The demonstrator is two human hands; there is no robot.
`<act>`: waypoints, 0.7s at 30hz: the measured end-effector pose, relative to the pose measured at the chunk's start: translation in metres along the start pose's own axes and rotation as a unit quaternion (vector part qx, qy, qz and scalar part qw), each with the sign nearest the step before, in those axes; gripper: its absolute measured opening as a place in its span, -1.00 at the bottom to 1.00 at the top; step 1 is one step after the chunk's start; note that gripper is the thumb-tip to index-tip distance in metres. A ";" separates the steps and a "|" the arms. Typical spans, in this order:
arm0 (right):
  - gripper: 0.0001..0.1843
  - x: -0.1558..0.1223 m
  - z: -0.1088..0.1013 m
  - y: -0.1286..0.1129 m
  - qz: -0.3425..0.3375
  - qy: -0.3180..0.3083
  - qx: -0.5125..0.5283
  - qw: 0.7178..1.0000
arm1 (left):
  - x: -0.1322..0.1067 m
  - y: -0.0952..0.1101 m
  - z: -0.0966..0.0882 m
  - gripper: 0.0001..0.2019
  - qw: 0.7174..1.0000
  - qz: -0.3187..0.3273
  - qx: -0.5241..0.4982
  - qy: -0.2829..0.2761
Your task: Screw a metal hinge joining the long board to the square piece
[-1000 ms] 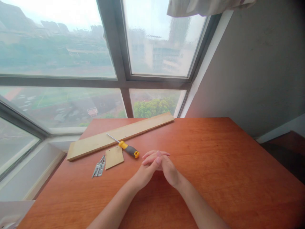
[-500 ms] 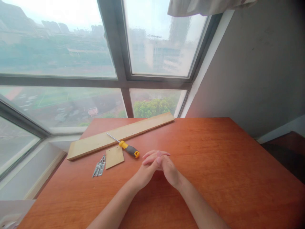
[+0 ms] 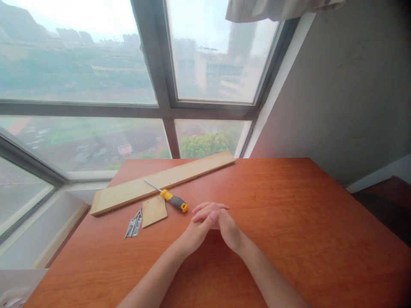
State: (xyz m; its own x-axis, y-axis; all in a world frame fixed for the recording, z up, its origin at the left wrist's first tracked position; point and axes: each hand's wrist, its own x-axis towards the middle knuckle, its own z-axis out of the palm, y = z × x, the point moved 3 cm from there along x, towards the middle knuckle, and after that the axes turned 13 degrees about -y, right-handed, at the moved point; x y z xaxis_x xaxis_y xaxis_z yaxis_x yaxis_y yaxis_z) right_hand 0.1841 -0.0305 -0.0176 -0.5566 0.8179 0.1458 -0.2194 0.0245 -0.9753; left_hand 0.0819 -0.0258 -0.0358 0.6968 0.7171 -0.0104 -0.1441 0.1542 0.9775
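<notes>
The yellow-and-grey screwdriver lies slantwise, shaft over the long pale plank. Beside both, a small pale board lies flat; just left, a grey hinge, apparently with screws.

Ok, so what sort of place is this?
Probably an upper-floor room, perhaps in a home or office: a wood-look table stands by a big window that looks down on treetops, with a curtain hanging above.
</notes>
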 end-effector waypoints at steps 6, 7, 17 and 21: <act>-0.31 0.000 -0.001 0.003 -0.003 0.004 -0.012 1.000 | 0.000 0.001 0.002 -0.46 1.000 0.003 -0.002 -0.003; -0.30 0.000 -0.001 0.004 -0.002 0.004 -0.013 1.000 | 0.000 0.002 0.002 -0.45 1.000 0.002 -0.005 -0.002; -0.31 0.000 -0.001 0.003 0.002 -0.001 -0.007 1.000 | 0.000 0.000 0.001 -0.45 1.000 -0.001 0.000 0.005; -0.32 0.000 0.000 0.002 0.000 -0.002 0.002 1.000 | 0.000 0.000 0.001 -0.44 1.000 0.000 0.001 0.004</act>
State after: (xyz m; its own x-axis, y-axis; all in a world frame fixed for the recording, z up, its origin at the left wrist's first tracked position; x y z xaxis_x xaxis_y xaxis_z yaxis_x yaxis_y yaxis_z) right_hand 0.1838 -0.0304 -0.0198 -0.5605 0.8150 0.1470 -0.2230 0.0224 -0.9746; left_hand 0.0823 -0.0264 -0.0360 0.6907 0.7230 -0.0132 -0.1419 0.1535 0.9779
